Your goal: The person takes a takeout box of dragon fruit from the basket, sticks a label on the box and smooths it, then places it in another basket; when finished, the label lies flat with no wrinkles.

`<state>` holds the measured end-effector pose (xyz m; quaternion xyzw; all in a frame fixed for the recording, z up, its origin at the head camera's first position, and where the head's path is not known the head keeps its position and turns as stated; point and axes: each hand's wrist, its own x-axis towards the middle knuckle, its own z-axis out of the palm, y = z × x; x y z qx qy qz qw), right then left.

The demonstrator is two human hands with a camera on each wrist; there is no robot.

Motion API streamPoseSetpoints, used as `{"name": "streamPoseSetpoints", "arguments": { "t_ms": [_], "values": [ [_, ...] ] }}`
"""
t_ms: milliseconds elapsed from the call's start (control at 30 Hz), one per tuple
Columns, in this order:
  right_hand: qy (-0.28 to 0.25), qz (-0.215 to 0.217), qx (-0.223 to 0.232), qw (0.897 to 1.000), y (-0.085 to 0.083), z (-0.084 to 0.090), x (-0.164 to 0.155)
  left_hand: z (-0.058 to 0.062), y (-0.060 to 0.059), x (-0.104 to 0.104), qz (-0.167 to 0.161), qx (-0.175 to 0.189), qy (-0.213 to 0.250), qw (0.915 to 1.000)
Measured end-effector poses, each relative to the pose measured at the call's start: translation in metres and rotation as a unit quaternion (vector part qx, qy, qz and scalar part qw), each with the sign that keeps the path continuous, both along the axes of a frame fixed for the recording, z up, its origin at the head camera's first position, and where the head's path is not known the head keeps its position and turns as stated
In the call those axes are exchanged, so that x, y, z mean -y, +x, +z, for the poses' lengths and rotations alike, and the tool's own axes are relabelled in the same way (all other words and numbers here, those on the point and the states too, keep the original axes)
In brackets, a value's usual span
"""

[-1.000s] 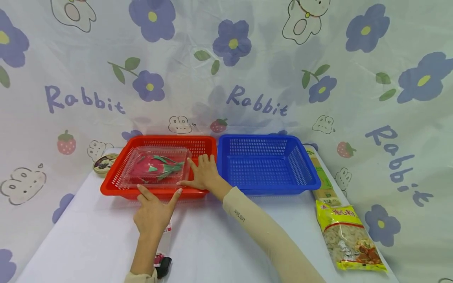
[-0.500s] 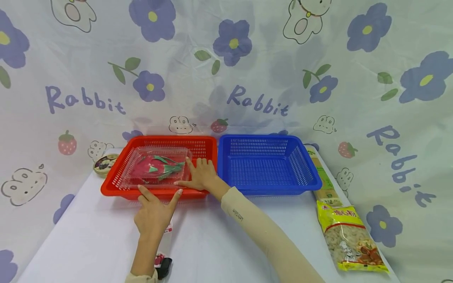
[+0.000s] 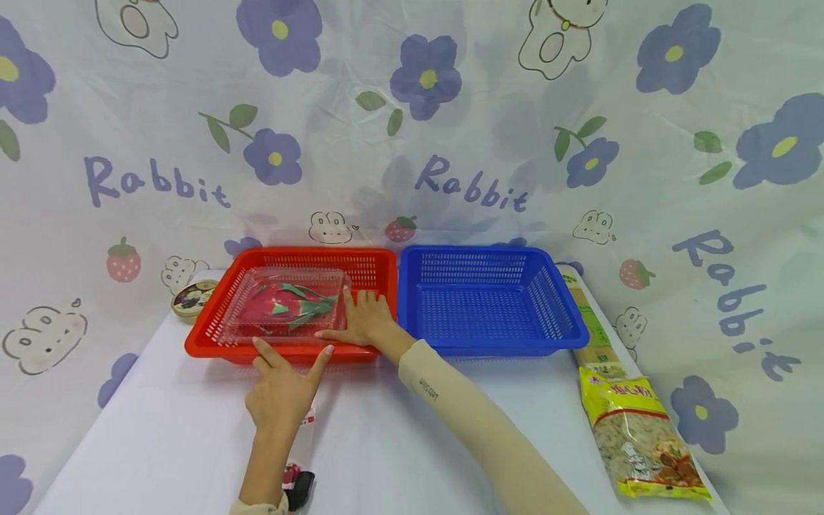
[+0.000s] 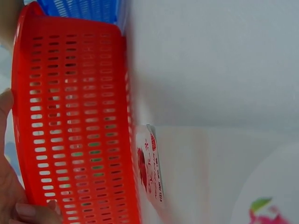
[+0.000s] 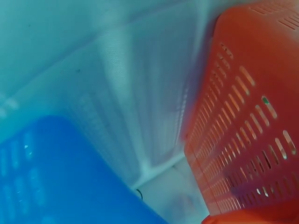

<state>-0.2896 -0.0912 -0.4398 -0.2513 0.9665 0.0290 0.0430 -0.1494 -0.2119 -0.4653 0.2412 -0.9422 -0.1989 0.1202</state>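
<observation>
A red basket (image 3: 212,325) stands on the white table beside a blue basket (image 3: 566,315). Inside the red one lies a clear plastic box (image 3: 290,304) with a pink dragon fruit (image 3: 267,307) in it. My right hand (image 3: 360,318) lies inside the red basket with straight fingers against the box's right end. My left hand (image 3: 283,390) rests on the table at the basket's front rim, fingers spread and touching the rim. The left wrist view shows the red basket wall (image 4: 74,130) and fingertips (image 4: 23,210) at its edge. Red basket wall (image 5: 252,130) fills the right wrist view's right side.
A yellow bag of food (image 3: 640,436) and a long flat packet (image 3: 589,322) lie along the table's right edge. A small round tin (image 3: 191,297) sits left of the red basket. A small packet (image 3: 299,465) lies under my left forearm. The blue basket holds nothing.
My right hand has slid slightly left, closer against the clear box. The left hand has stayed at the basket's front rim.
</observation>
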Motion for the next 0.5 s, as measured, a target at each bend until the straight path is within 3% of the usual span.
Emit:
{"name": "streamPoseSetpoints", "arguments": {
  "t_ms": [500],
  "values": [
    [-0.042,-0.017,0.058,0.997,-0.0019,-0.0089,0.0102,-0.0042,-0.0004,0.0002,0.003,-0.007,0.005,1.0000]
  ]
}}
